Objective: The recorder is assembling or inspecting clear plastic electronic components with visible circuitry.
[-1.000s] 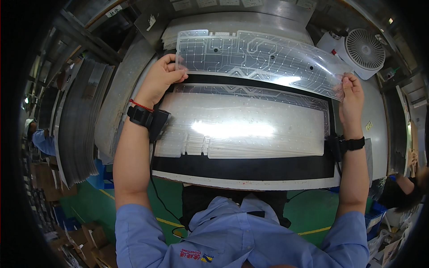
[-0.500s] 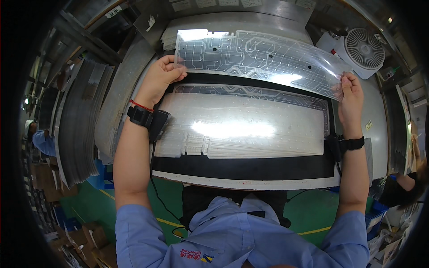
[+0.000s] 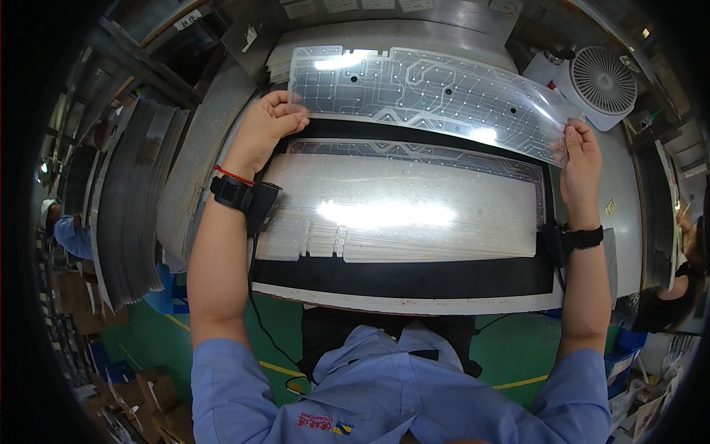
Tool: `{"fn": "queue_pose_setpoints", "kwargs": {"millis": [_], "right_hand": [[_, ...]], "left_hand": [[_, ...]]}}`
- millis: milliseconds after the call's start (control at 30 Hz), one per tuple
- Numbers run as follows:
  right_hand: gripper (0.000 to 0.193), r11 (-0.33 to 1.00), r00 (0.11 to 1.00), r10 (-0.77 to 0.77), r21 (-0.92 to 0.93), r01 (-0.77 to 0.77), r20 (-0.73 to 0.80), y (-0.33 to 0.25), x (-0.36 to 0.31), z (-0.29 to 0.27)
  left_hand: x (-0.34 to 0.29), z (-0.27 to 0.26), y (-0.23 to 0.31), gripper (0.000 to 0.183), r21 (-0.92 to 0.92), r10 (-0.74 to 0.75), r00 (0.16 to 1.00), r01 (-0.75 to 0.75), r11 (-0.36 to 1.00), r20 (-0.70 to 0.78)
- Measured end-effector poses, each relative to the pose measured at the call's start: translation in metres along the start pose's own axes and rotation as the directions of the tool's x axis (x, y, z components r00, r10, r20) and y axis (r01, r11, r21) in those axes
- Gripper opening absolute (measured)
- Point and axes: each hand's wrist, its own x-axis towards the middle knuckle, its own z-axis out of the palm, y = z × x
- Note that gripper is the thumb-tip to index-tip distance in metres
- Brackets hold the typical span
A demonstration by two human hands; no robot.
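Observation:
A clear plastic sheet printed with circuit traces (image 3: 429, 92) is held up above the far part of the table. My left hand (image 3: 270, 126) pinches its left edge near the lower corner. At the other end, my right hand (image 3: 580, 152) grips the right edge between thumb and fingers, and the sheet bends there. Below lies a fanned stack of similar translucent sheets (image 3: 414, 185) on a black mat (image 3: 414, 280). Another printed sheet (image 3: 488, 164) shows from under the far side of that stack.
A white fan (image 3: 603, 80) stands at the far right. Tall stacks of thin sheets (image 3: 137, 192) fill the left side, and more sheets (image 3: 399, 35) lie at the back. Cables run from both wrist devices. Other people work at the far left and right.
The held sheet has tilted slightly, and the glare on it has shifted and shrunk. Both my hands stay in nearly the same place. The person at the right edge has moved.

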Motion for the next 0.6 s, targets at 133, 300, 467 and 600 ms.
{"fn": "queue_pose_setpoints", "kwargs": {"millis": [133,300,467,600], "right_hand": [[0.017,1.0,1.0,0.005,0.001,-0.005,-0.004,0.0,0.0,0.0],[0.016,1.0,1.0,-0.007,-0.005,0.007,-0.01,0.003,0.001,-0.002],[0.016,1.0,1.0,0.015,-0.023,-0.015,-0.003,0.001,0.0,0.002],[0.015,0.999,1.0,0.006,-0.054,-0.007,-0.007,0.004,0.002,-0.003]], "left_hand": [[0.002,-0.002,-0.001,0.018,-0.037,-0.041,0.999,0.04,0.999,-0.022],[0.0,0.006,0.004,0.017,-0.014,-0.082,0.996,0.081,0.997,-0.044],[0.0,0.004,0.001,0.017,0.059,-0.039,0.999,0.04,0.997,-0.022],[0.003,-0.003,0.001,0.022,-0.096,-0.06,0.997,0.055,0.994,-0.054]]}}
